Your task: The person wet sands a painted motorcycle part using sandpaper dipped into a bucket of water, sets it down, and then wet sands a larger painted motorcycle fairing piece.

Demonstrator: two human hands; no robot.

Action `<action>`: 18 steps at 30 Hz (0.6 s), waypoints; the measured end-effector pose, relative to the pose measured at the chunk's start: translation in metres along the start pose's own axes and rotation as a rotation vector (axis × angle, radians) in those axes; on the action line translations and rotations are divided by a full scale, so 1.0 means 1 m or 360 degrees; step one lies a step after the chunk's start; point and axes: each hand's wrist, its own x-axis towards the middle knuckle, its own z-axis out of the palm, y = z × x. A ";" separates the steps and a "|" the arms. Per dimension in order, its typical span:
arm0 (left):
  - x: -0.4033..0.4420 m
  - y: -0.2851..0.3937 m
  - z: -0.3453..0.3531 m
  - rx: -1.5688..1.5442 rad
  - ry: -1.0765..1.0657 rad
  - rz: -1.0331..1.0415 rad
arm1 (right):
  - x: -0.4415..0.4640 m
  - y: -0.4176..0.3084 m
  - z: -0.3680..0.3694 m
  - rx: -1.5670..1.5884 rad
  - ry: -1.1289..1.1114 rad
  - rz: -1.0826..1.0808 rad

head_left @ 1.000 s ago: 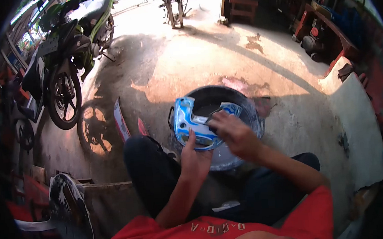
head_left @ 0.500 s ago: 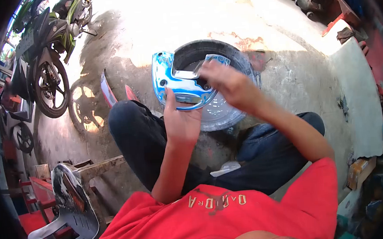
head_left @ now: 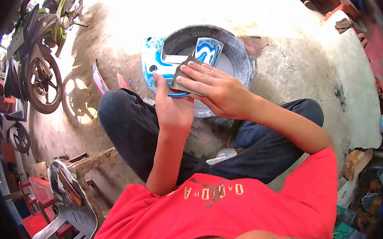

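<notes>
A curved blue and white panel (head_left: 155, 55) with holes in it is held over a round dark basin (head_left: 238, 49) that contains greyish liquid. My left hand (head_left: 173, 107) grips the panel's lower edge from below, its thumb on the panel's face. Fingers stretched flat, my right hand (head_left: 218, 88) presses a dark grey sheet (head_left: 180, 77) against the lower part of the panel. The sheet and the right hand cover that part of the panel's surface.
A motorcycle (head_left: 41, 72) stands at the upper left. Red and white panel pieces (head_left: 100, 78) lie left of the basin. A worn grey chair (head_left: 76, 212) is at the lower left, a cardboard box (head_left: 357, 163) at the lower right. A pale slab (head_left: 358, 94) runs along the right.
The view has tilted down. My right hand has moved from the panel's inner edge to its lower part, and the grey sheet now shows clearly beneath its fingers.
</notes>
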 end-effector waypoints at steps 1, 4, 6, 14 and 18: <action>0.001 0.001 0.005 0.0005 0.0013 0.0002 | 0.001 0.010 0.001 -0.0014 0.0005 0.0012; 0.000 -0.001 0.007 0.0048 0.0197 0.0040 | 0.009 0.058 -0.007 0.0076 0.0221 0.0368; -0.001 0.001 0.014 0.0054 0.0223 0.0018 | 0.006 0.061 -0.003 -0.0148 0.0209 0.0276; -0.004 0.005 0.017 -0.0029 0.0143 0.0029 | 0.007 0.074 -0.004 -0.0165 0.0295 0.0342; 0.000 0.003 -0.012 -0.0112 -0.0156 -0.0044 | 0.002 0.017 0.001 -0.0044 0.0103 0.0029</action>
